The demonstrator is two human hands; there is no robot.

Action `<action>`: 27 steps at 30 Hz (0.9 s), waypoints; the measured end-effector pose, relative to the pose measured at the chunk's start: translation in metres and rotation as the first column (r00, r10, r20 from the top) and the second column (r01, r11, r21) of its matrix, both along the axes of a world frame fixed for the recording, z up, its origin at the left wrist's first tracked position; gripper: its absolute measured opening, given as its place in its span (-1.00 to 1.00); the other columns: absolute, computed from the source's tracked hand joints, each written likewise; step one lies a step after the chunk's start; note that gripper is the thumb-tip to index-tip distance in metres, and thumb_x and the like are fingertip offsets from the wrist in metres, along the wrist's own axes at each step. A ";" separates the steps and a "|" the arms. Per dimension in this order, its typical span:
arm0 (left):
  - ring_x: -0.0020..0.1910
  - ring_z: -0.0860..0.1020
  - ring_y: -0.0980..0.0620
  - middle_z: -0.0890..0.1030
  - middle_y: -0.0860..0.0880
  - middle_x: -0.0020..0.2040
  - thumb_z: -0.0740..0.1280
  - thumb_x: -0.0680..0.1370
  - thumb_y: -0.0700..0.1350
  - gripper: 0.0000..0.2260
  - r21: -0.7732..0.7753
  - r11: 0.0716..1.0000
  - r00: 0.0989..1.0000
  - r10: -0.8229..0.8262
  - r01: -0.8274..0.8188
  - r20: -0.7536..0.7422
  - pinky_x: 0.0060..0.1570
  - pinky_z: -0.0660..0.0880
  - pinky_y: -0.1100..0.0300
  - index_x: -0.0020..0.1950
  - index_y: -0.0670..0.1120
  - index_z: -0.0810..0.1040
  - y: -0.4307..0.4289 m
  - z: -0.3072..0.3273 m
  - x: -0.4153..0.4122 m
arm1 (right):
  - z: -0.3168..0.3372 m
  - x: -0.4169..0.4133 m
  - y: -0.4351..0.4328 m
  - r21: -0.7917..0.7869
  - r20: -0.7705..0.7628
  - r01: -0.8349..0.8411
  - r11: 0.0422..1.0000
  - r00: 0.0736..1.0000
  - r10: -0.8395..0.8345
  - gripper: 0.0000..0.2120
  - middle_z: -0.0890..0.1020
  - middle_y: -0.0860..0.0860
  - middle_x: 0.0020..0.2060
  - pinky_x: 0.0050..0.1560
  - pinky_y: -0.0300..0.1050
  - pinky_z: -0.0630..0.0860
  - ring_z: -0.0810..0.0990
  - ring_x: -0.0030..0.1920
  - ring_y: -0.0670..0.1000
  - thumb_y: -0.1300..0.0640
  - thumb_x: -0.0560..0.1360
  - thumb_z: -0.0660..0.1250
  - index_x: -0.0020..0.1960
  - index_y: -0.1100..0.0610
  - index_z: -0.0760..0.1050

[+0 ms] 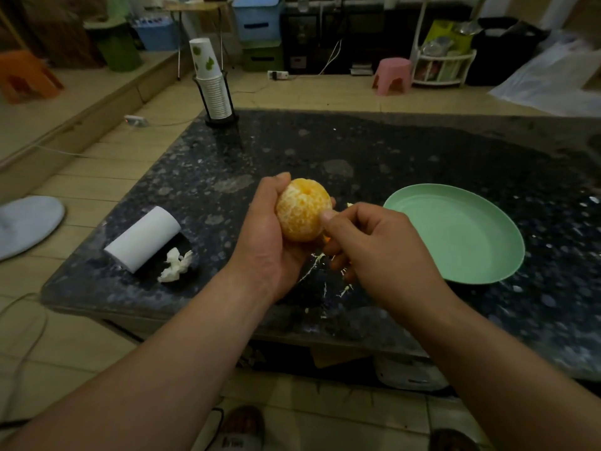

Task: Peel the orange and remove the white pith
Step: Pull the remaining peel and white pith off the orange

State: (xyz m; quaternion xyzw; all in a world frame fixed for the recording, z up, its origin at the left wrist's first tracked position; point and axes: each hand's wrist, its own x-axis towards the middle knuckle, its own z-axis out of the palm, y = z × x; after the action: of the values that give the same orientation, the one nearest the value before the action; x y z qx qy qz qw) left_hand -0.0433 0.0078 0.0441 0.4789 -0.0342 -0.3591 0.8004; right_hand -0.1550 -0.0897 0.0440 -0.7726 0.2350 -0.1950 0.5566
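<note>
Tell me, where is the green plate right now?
In the head view, the plate lies on the dark table, on the right, just beyond the right hand that picks at the orange.

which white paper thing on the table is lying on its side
The paper roll near the left edge; the paper cups stand stacked at the far corner, and the tissue is a crumpled wad.

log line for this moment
left hand: grips orange, peel off | right hand: pinches pith at its side | pith scraps: on table under hands
</note>
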 end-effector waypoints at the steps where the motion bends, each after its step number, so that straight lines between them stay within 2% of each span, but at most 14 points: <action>1: 0.03 0.67 -0.20 0.70 -0.26 0.06 0.26 0.68 0.12 -0.66 0.002 1.000 1.000 0.004 -0.004 0.014 0.06 0.60 -0.06 0.14 -0.15 0.60 0.000 0.001 -0.001 | 0.000 0.000 0.000 -0.001 -0.004 0.001 1.000 1.000 -0.001 -0.67 0.73 -0.01 -0.28 -0.25 -0.04 0.63 0.71 -0.29 -0.03 -0.12 0.65 0.38 -0.12 0.11 0.64; 6: 0.06 0.62 -0.22 0.68 -0.26 0.04 0.25 0.70 0.09 -0.73 0.020 0.999 0.997 0.034 -0.035 0.075 0.15 0.52 -0.13 0.13 -0.11 0.56 -0.002 0.002 -0.006 | 0.000 -0.001 0.001 -0.002 -0.014 0.009 1.000 1.000 -0.009 -0.68 0.72 -0.02 -0.29 -0.23 0.02 0.67 0.70 -0.31 -0.06 -0.09 0.65 0.37 -0.13 0.12 0.64; 12: 0.05 0.65 -0.22 0.69 -0.27 0.05 0.25 0.70 0.10 -0.70 0.007 0.999 0.997 0.037 -0.038 0.072 0.20 0.54 -0.18 0.18 -0.12 0.56 -0.003 0.001 -0.006 | 0.000 -0.002 0.004 -0.039 0.008 0.028 0.999 1.000 -0.027 -0.77 0.70 0.07 -0.30 -0.23 0.21 0.69 0.70 -0.26 0.11 0.03 0.61 0.38 -0.17 0.11 0.62; 18: 0.06 0.63 -0.25 0.70 -0.26 0.03 0.23 0.70 0.12 -0.67 -0.009 1.000 0.998 0.020 -0.019 0.065 0.24 0.51 -0.20 0.07 -0.12 0.60 -0.002 0.002 -0.005 | -0.001 -0.002 0.005 -0.037 0.035 0.035 0.999 0.999 -0.034 -0.78 0.70 0.05 -0.30 -0.24 0.14 0.68 0.69 -0.27 0.08 0.04 0.62 0.36 -0.16 0.09 0.62; 21: 0.09 0.60 -0.25 0.68 -0.28 0.06 0.23 0.70 0.10 -0.69 -0.020 1.000 0.998 0.020 -0.019 0.054 0.29 0.51 -0.22 0.07 -0.13 0.59 -0.002 0.004 -0.006 | -0.001 -0.002 0.007 -0.012 0.036 0.037 0.999 0.999 -0.037 -0.69 0.70 0.04 -0.28 -0.24 0.04 0.68 0.69 -0.28 0.02 -0.07 0.66 0.36 -0.14 0.11 0.63; 23: 0.10 0.60 -0.25 0.67 -0.29 0.06 0.23 0.70 0.09 -0.70 -0.023 1.000 0.998 0.020 -0.019 0.054 0.36 0.49 -0.25 0.07 -0.12 0.58 -0.002 0.004 -0.006 | 0.000 -0.002 0.008 -0.023 0.028 0.043 0.999 0.999 -0.043 -0.67 0.70 0.05 -0.29 -0.23 0.09 0.70 0.69 -0.28 0.04 -0.09 0.65 0.35 -0.14 0.12 0.63; 27: 0.08 0.62 -0.25 0.68 -0.28 0.06 0.23 0.70 0.10 -0.70 -0.015 1.000 0.998 0.026 -0.025 0.063 0.34 0.49 -0.28 0.11 -0.11 0.57 -0.002 0.002 -0.006 | -0.001 -0.001 0.008 -0.048 0.015 0.048 0.998 0.999 -0.048 -0.78 0.71 0.05 -0.30 -0.22 0.20 0.69 0.69 -0.28 0.08 0.02 0.62 0.35 -0.15 0.08 0.63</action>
State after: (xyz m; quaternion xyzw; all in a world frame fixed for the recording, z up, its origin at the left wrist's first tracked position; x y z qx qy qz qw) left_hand -0.0489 0.0060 0.0464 0.4848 -0.0557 -0.3333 0.8067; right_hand -0.1561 -0.0816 0.0429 -0.7786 0.2449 -0.2193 0.5345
